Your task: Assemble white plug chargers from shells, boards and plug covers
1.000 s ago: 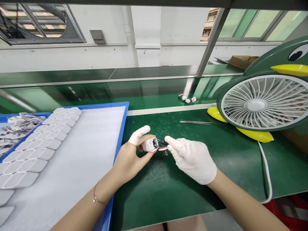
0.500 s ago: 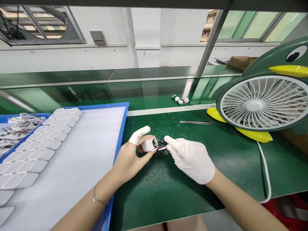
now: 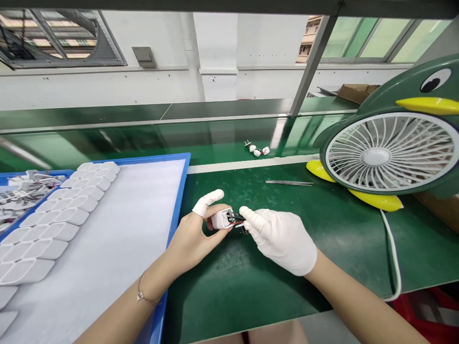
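Note:
A small white housing [image 3: 219, 219] is held between the thumb and fingers of my left hand [image 3: 193, 239], its open end facing right. A white finger cot covers the raised index finger. My right hand [image 3: 281, 236], in a white glove, pinches a wired part [image 3: 239, 221] with red and black wires and metal prongs at the housing's opening. The fingertips hide much of this part. Both hands are above the green work surface [image 3: 244, 291].
A blue-rimmed tray [image 3: 182, 191] with rows of white housings [image 3: 66, 222] lies left, beside a bin of wired parts [image 3: 21, 196]. Tweezers [image 3: 289, 182] and several small white pieces [image 3: 257, 150] lie beyond my hands. A green fan [image 3: 376, 156] stands right, its white cable [image 3: 394, 258] hanging below.
My right hand has moved slightly left, bringing the wired part closer to the housing. The small white pieces at the back have shifted left.

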`<state>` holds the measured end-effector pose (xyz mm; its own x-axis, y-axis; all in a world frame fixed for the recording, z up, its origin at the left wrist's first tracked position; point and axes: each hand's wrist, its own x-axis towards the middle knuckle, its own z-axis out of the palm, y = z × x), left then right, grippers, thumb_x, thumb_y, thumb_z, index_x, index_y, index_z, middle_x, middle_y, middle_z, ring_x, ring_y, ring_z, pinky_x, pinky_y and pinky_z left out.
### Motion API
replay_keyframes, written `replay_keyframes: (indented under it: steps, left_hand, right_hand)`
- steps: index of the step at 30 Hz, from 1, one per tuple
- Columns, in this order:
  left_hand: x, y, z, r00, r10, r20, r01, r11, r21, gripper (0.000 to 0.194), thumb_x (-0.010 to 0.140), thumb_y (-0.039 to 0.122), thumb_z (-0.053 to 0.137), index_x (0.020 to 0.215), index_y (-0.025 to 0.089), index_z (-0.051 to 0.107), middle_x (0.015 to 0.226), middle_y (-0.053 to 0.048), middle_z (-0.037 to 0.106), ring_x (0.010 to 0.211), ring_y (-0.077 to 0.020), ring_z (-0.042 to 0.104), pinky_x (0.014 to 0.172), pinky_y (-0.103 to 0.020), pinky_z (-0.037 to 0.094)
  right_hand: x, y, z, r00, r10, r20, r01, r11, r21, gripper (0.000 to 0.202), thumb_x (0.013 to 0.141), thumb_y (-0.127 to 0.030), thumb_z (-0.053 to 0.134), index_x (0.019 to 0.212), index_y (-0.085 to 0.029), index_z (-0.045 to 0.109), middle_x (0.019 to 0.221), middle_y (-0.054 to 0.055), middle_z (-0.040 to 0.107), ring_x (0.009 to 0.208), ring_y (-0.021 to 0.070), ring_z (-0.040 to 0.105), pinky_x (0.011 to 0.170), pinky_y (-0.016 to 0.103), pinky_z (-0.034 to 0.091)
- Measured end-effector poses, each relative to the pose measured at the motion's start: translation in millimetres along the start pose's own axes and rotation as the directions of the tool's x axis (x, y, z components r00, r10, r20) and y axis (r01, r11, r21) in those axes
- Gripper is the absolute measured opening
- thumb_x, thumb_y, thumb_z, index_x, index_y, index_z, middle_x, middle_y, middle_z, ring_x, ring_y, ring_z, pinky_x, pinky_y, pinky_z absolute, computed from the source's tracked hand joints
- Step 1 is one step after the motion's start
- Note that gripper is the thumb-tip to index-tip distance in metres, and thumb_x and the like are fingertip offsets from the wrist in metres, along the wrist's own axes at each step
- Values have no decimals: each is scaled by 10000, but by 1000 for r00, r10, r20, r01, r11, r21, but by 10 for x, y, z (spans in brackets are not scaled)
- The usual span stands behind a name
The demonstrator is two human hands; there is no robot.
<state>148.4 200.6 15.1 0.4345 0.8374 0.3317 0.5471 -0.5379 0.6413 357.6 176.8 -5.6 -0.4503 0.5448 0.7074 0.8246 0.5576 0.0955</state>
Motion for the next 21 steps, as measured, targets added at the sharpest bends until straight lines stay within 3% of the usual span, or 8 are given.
replay_keyframes:
  steps: [14, 17, 21]
  left_hand:
    - [-1, -12, 10, 999, 9, -49, -4, 996, 93, 617, 815, 163, 623, 1351, 251, 330, 1044, -4, 707, 661, -112, 602, 704, -277, 532]
    - [12, -11, 6, 995, -43, -93, 43, 999, 3, 611, 815, 206, 634, 1344, 233, 328, 1052, -31, 711, 745, -143, 652, 725, -304, 546]
    - [36, 18, -15, 963, -190, -191, 143, 962, -234, 587, 803, 268, 661, 1301, 205, 357, 1091, -81, 700, 906, -195, 690, 781, -339, 563]
  right_hand:
    - [16, -6, -29, 999, -6, 38, 5, 1000, 11, 235, 972, -188, 400, 1104, -140, 588, 687, 3, 624, 526, 117, 503, 470, 292, 230]
    - [32, -4, -47, 1000, 11, 8, -11, 1000, 5, 227, 972, -193, 404, 1098, -141, 586, 679, 3, 626, 524, 120, 507, 467, 287, 236]
    - [41, -15, -73, 998, 46, -44, -41, 993, 111, 220, 962, -167, 407, 1137, -158, 540, 658, -14, 614, 525, 112, 524, 481, 263, 275]
